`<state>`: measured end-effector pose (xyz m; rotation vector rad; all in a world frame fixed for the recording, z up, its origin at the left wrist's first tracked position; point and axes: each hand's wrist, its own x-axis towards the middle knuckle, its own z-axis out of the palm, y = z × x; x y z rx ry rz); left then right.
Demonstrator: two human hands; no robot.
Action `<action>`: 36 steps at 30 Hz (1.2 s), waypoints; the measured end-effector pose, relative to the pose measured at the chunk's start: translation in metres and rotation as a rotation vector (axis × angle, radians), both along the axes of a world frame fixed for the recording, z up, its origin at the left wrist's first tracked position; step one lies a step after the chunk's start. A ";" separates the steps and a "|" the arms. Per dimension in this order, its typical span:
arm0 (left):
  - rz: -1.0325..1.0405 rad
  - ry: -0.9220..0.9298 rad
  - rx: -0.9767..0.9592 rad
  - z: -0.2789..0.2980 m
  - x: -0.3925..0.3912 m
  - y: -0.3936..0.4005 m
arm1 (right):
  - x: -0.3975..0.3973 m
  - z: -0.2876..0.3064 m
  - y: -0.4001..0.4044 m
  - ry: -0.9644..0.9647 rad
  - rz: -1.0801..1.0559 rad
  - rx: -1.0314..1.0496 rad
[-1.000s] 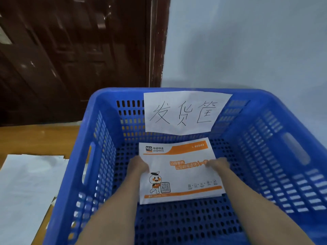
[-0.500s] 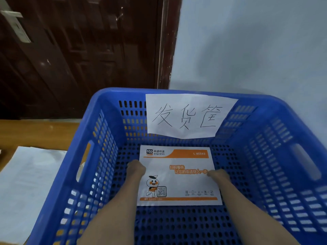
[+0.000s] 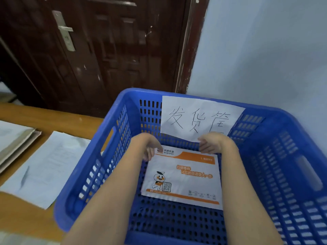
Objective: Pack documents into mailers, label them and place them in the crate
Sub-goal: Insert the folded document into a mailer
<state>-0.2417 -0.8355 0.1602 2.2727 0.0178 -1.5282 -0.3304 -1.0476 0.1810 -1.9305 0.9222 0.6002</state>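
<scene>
A white and orange express mailer [image 3: 182, 175] lies flat on the perforated floor of the blue plastic crate [image 3: 283, 165]. Both my forearms reach down into the crate. My left hand [image 3: 149, 147] hangs over the mailer's far left corner, its fingers pointing down and just touching the corner. My right hand [image 3: 209, 144] hovers at the mailer's far right edge with loosely curled fingers. Neither hand grips the mailer.
A handwritten paper sign [image 3: 200, 117] hangs on the crate's far wall. On the wooden table [image 3: 26, 221] to the left lie printed sheets [image 3: 47, 167] and stacked folders [image 3: 16, 140]. A dark wooden door [image 3: 106, 50] and a pale wall stand behind.
My hands let go of the mailer's sides and moved up to its far edge. The mailer now rests on the crate floor. The camera view turned slightly left.
</scene>
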 end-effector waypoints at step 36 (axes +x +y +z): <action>1.129 -1.292 -0.561 0.020 -0.035 0.576 | 0.108 0.007 0.595 -0.887 0.049 0.592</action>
